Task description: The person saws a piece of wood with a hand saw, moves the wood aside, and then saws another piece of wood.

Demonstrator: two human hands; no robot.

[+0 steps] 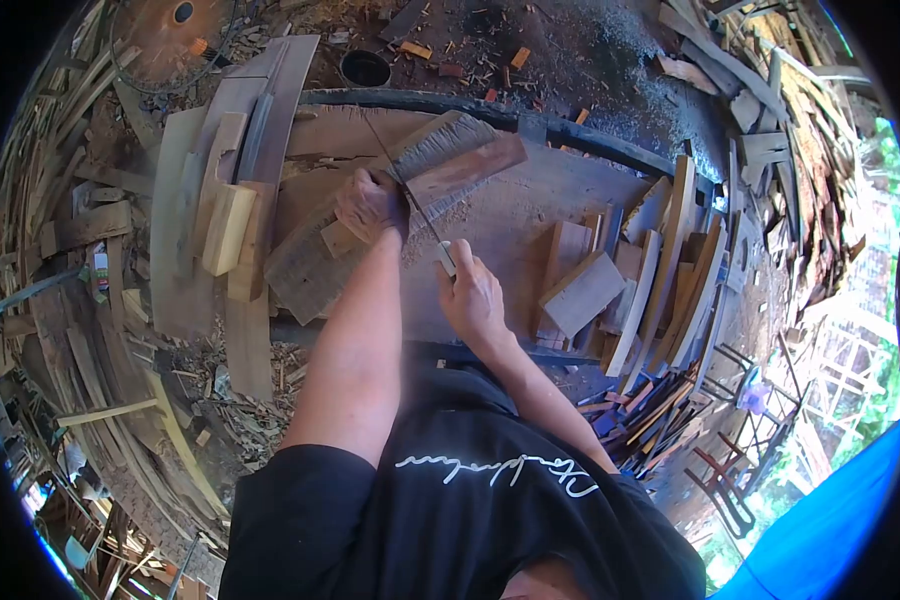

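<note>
My right hand [477, 300] is closed around the pale handle [447, 260] of a hand saw. Its thin blade [425, 215], seen nearly edge-on, slants up and left across a rough-edged wooden board [440, 145]. My left hand [370, 203] presses on the wood just left of the blade, fingers curled; their tips are partly hidden. A reddish-brown strip [470, 168] lies along the board to the right of the blade. Under them, a wider plank [305, 265] lies at a slant on the workbench [510, 230]. Sawdust is scattered near the blade.
Stacked boards [235, 215] stand at the bench's left end. Wood blocks [582, 295] and upright strips [660, 285] crowd its right side. Beyond the bench are a dark bucket [365, 68], a fan [175, 40] and offcuts on the floor. Timber piles line both sides.
</note>
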